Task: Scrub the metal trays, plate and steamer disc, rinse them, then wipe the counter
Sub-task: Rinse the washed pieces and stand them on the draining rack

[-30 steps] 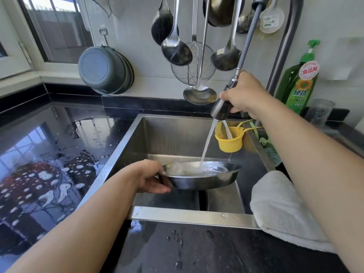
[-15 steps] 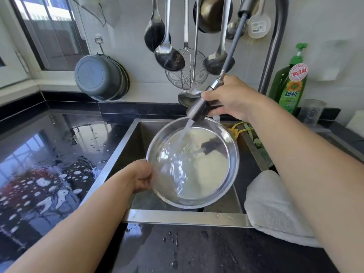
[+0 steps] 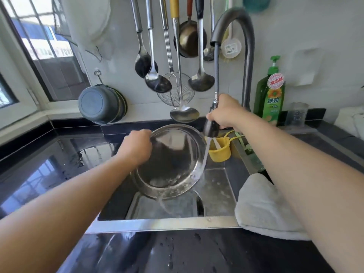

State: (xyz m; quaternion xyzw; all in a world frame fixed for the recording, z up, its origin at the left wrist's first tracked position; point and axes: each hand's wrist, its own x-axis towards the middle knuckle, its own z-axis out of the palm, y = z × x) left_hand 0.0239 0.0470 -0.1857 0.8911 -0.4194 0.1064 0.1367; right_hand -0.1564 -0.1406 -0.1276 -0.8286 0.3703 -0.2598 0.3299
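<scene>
Tilting over the sink (image 3: 161, 224), one round metal plate (image 3: 171, 162) stands on edge above the basin, its hollow face toward the camera; the left hand (image 3: 136, 148) grips its upper left rim, fingers curled over the edge. Above the sink's right back corner, the right hand (image 3: 224, 115) has its fingers wrapped round one pull-out spray head (image 3: 211, 129), from which a single stream of water falls onto the plate's right rim and runs off its lower edge into the basin. One yellow cup (image 3: 219, 151) hangs at the sink's right wall, one white cloth (image 3: 264, 205) lies over its right front corner, and one green soap bottle (image 3: 270, 95) stands behind its right side. On the wall above the sink hang four ladles or spoons (image 3: 157, 82), one wire skimmer (image 3: 175, 93) and one small pan (image 3: 190, 41); a stack of grey bowls (image 3: 102, 104) hangs left of them.
</scene>
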